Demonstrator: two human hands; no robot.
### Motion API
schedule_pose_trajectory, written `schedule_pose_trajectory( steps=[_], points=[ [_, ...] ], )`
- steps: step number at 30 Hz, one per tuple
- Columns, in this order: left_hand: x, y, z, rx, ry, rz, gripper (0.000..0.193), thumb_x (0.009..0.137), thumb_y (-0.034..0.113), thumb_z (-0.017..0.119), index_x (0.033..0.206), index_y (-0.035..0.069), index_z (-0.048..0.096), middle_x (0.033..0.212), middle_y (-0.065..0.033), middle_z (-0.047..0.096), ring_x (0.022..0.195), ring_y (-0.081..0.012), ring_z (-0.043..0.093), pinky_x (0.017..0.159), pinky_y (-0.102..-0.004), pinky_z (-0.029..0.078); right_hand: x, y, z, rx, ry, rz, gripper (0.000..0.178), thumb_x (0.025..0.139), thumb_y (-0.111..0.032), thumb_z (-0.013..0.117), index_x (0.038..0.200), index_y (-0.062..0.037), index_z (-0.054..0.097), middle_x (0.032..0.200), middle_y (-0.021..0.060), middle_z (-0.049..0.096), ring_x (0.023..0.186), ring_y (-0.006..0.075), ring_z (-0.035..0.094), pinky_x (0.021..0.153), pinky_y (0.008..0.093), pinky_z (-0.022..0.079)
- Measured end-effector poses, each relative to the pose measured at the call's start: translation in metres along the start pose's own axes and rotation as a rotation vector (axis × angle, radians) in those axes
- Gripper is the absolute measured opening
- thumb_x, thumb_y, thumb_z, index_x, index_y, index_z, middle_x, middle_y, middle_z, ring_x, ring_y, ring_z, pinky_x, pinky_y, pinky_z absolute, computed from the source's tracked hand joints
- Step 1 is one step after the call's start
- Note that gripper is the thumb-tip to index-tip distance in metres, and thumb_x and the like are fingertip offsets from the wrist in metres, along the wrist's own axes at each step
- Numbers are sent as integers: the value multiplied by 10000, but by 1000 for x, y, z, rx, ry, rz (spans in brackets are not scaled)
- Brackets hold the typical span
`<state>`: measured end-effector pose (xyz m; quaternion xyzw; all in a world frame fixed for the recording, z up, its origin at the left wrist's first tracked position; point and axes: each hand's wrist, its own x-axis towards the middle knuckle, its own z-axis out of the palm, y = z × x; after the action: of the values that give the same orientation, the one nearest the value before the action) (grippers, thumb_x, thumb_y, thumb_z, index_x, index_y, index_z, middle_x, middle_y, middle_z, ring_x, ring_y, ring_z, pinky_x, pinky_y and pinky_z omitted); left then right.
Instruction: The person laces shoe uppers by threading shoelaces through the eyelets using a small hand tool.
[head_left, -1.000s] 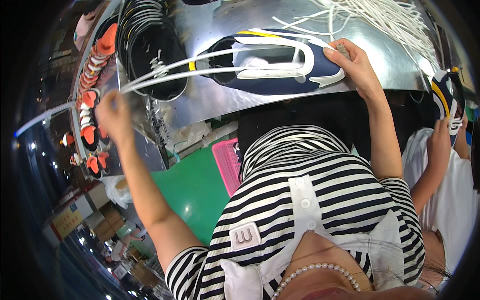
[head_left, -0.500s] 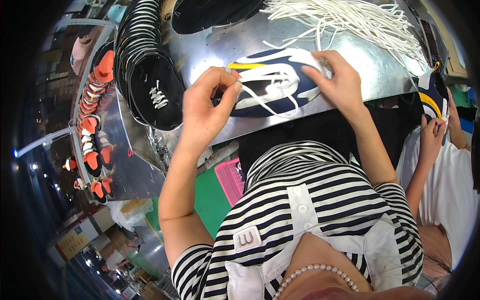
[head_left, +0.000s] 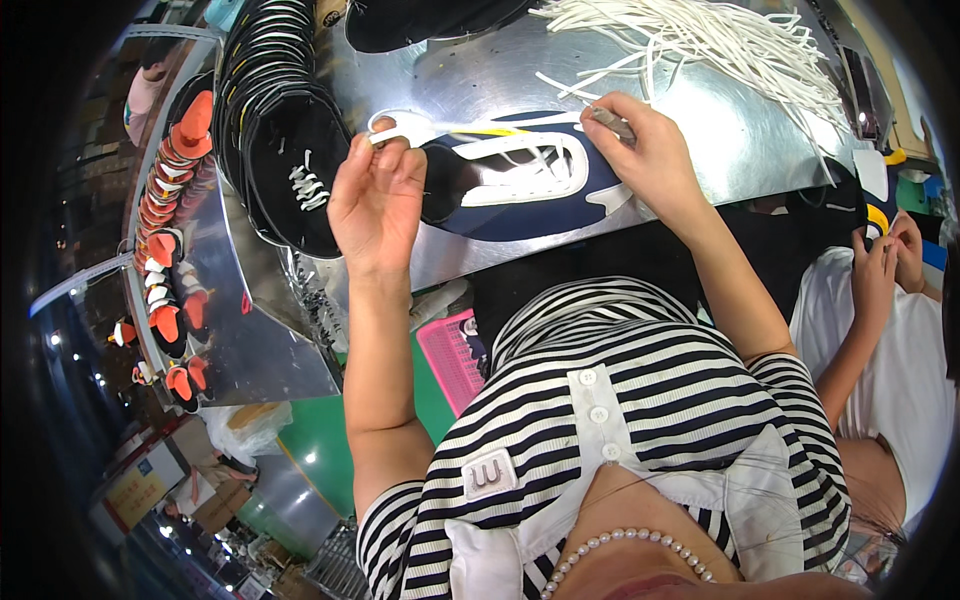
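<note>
A navy and white sneaker (head_left: 520, 215) with a yellow stripe lies on its sole on the metal table, its dark opening toward the left. White lace crosses its tongue area. My left hand (head_left: 378, 205) is raised beside the opening, fingers closed in a pinch on a white shoelace (head_left: 405, 128) that loops out from the shoe. Above the toe end, my right hand (head_left: 645, 155) is closed around a small grey object (head_left: 612, 124), whose kind I cannot make out.
Loose white laces (head_left: 700, 50) lie heaped at the back right of the metal table (head_left: 470, 85). Nested black shoe uppers (head_left: 290, 150) stack up on the left. Beyond them stands a row of orange-lined shoes (head_left: 165, 245). A co-worker's hands (head_left: 880, 255) hold a similar shoe at right.
My left hand has moved left and up from the shoe, drawing the lace with it. My right hand has left the toe and shifted slightly up and left. The shoe now lies flatter.
</note>
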<state>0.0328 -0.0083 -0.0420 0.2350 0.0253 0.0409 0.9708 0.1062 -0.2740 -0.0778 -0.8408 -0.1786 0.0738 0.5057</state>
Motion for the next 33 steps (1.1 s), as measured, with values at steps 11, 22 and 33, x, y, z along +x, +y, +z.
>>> schedule_pose_trajectory(
  steps=[11,22,33],
  points=[
    [-6,-27,-10,112,40,-38,25,912,25,575,930,8,579,1040,-131,586,787,-153,480,706,-278,404,-2,-5,14,-358,-15,-136,248,862,-284,678,902,-42,644,665,109,602,635,276,620,591,366,472],
    [-38,91,16,-281,120,304,164,778,-125,422,929,-60,415,674,-15,397,549,-110,356,546,-264,337,-13,16,24,-257,180,-106,225,931,-267,595,940,-42,584,787,134,668,695,344,638,607,418,481],
    [-33,27,67,1472,-243,45,65,833,27,627,884,-4,601,969,-104,566,816,-144,534,618,-246,433,0,22,2,9,82,40,238,965,-241,542,993,-18,621,643,53,585,579,180,573,522,287,403]
  ],
)
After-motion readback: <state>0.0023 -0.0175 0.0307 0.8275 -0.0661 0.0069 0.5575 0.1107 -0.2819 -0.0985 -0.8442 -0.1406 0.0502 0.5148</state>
